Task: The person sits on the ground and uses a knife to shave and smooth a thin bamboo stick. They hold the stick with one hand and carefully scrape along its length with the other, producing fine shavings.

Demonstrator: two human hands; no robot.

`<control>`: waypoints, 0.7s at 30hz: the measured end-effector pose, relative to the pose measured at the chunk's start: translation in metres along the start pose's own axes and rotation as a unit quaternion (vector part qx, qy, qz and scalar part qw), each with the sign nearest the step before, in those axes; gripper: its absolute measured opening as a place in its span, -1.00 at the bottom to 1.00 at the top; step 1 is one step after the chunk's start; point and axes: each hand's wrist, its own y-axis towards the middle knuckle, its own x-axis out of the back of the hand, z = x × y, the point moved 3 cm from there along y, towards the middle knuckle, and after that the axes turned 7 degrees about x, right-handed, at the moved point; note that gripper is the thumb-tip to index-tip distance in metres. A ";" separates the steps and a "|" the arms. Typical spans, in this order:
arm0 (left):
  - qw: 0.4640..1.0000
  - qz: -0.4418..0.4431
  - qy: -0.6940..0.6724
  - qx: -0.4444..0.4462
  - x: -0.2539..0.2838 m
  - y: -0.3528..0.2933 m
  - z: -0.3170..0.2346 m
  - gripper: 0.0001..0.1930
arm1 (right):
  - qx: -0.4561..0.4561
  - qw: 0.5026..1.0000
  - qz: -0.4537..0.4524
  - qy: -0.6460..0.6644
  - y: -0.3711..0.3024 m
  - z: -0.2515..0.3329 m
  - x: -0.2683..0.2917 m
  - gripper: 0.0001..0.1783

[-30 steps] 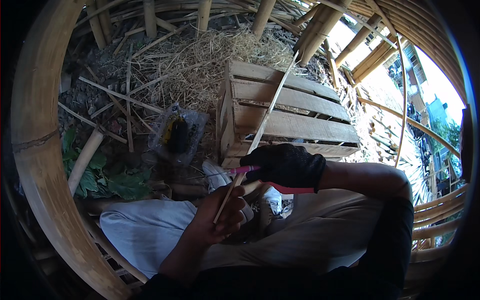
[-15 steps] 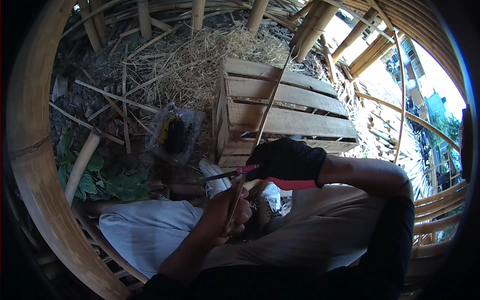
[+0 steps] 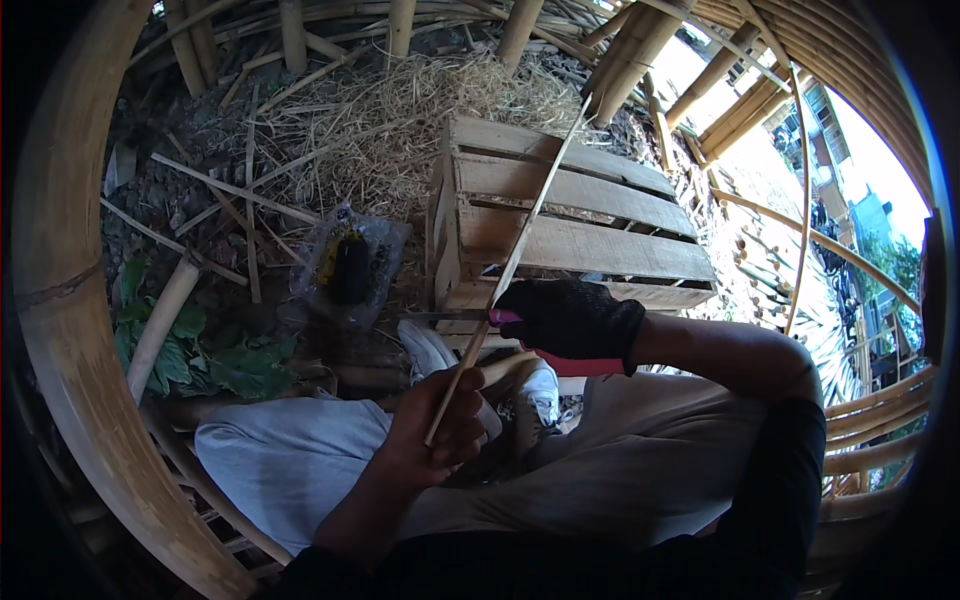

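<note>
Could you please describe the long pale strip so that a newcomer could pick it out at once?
Start at the big, slatted, light-brown wooden crate. Passing in front of it is a long, thin, pale, wood-like strip, its lower part gripped by the bare left hand. Unlike the thin, pale sticks lying on the ground, it is held up.

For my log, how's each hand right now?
Bare left hand: closed around a long, pale bamboo strip.
Black-gloved right hand: closed around a thin-bladed, pink-handled knife.

Open-air bamboo struct. [image 3: 62,230] w/ posts [image 3: 401,28], straw [image 3: 400,125] on gnd [image 3: 266,320], 1 wood crate [image 3: 590,245].
</note>
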 end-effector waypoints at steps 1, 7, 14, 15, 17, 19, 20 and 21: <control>1.000 0.004 -0.003 0.003 0.000 0.000 0.000 -0.75 | -0.014 0.999 0.026 0.018 0.002 -0.003 0.000 -0.71; 1.000 -0.012 0.022 0.011 -0.009 -0.002 0.003 -0.75 | 0.079 0.993 -0.009 -0.091 -0.002 -0.005 -0.009 -0.72; 0.989 -0.065 0.129 -0.024 -0.008 0.000 0.015 -0.73 | -0.082 0.995 0.052 0.025 0.007 0.001 0.003 -0.72; 0.992 -0.040 0.119 -0.014 -0.009 -0.001 0.015 -0.73 | -0.075 0.996 0.052 0.019 0.007 0.002 0.003 -0.71; 0.995 0.006 0.100 0.010 -0.011 -0.001 0.014 -0.72 | 0.033 0.997 0.014 -0.067 0.002 -0.011 -0.009 -0.72; 0.994 -0.011 0.111 0.002 -0.013 -0.004 0.014 -0.70 | 0.032 0.997 -0.005 -0.066 0.001 -0.008 -0.010 -0.73; 0.993 -0.019 0.117 -0.002 -0.014 -0.006 0.014 -0.69 | 0.032 0.997 -0.014 -0.065 0.001 -0.007 -0.010 -0.74; 0.991 -0.026 0.129 -0.010 -0.014 -0.007 0.014 -0.68 | 0.011 0.999 -0.005 -0.042 0.002 -0.006 -0.010 -0.74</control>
